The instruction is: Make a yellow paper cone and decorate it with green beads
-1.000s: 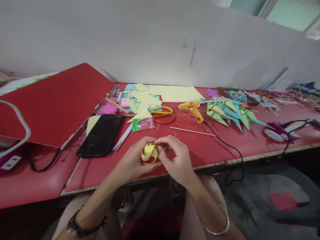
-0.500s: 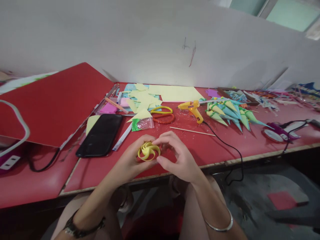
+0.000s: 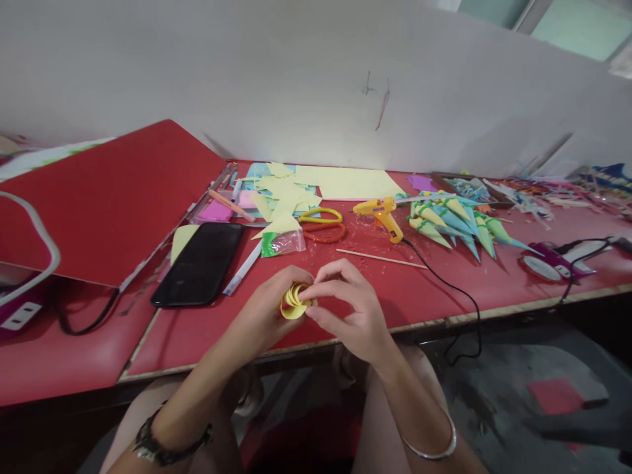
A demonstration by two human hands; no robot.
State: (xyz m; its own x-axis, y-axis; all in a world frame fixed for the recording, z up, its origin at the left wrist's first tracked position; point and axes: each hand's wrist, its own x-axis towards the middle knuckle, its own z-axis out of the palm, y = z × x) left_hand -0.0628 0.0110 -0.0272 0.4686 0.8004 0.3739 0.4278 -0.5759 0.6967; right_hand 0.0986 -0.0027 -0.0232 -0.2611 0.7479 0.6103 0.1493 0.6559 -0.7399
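Observation:
A yellow curled paper piece (image 3: 293, 304), with several thin strips coiled in a swirl, is held just above the front edge of the red table. My left hand (image 3: 269, 306) wraps round its left side, fingers closed on it. From the right, my right hand (image 3: 348, 306) pinches the strips at the swirl's right side, its fingertips covering part of the paper. Behind my hands lie a small green and clear plastic packet (image 3: 284, 243), scissors (image 3: 322, 230) with yellow and red handles, and a thin wooden stick (image 3: 380, 258).
A yellow hot glue gun (image 3: 380, 214) trails a black cord past the table's front edge. Paper cones (image 3: 451, 220) in yellow and blue are piled to its right. A black phone (image 3: 197, 264) and cut pale yellow paper (image 3: 284, 187) lie left. A red board (image 3: 113, 204) leans at far left.
My right fingers have moved left onto the swirl and now cover its right part. The paper piece has turned and its strips look bunched closer together.

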